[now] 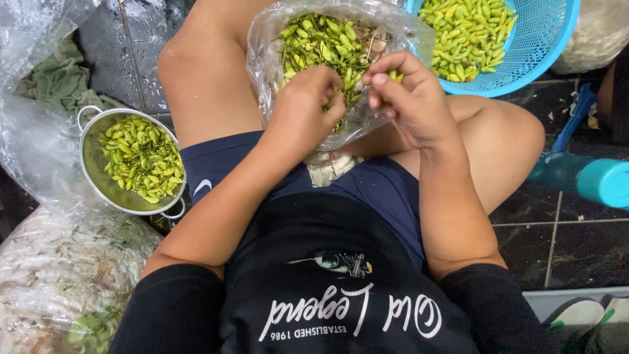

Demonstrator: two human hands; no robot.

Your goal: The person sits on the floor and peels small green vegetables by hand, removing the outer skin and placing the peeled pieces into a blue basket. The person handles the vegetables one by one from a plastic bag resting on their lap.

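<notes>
Chilies fill a clear bag (314,59) propped between the knees. Left hand (304,108) is curled at the bag's mouth, fingers bunched on its contents. Right hand (409,98) pinches 1 green chili (395,75). Colander (134,160) sits left, blue basket (524,59) ahead.

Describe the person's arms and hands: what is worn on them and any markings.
Both arms are bare from the short black sleeves down to the fingers. The left hand and the right hand wear no gloves, and no rings, watch or bands show on either wrist. The sleeves are plain black, part of a black shirt with white lettering and a small picture on its front.
</notes>
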